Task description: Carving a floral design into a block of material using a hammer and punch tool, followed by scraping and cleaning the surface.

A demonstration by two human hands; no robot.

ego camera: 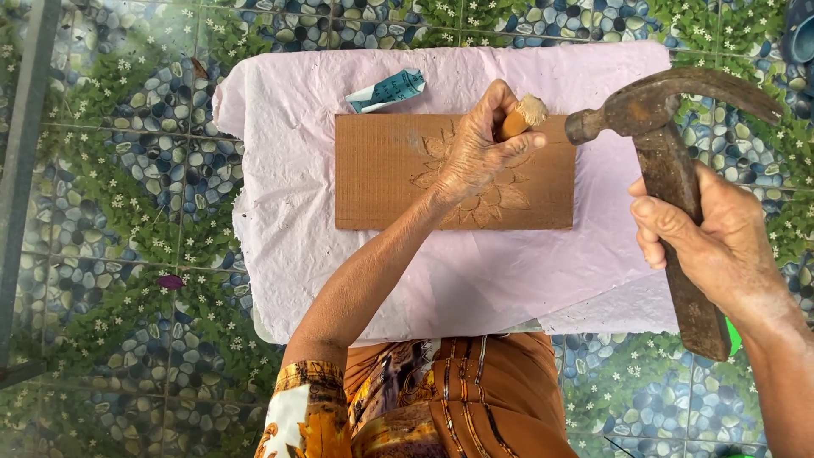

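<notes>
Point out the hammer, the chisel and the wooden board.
hammer (670,170): head view, upper part of its rusty handle.
chisel (524,115): head view, frayed wooden top above the left hand.
wooden board (377,174): head view, plain uncarved left part.

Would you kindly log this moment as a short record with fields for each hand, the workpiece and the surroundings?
left hand: grips a wooden-handled chisel, its tip hidden against the board
right hand: holds a rusty claw hammer, head raised beside the chisel's frayed top
workpiece: brown wooden board with a flower carved in it
underlay: pink cloth
nearby: folded blue-and-white packet above the board
floor: pebble-patterned tiles
</notes>
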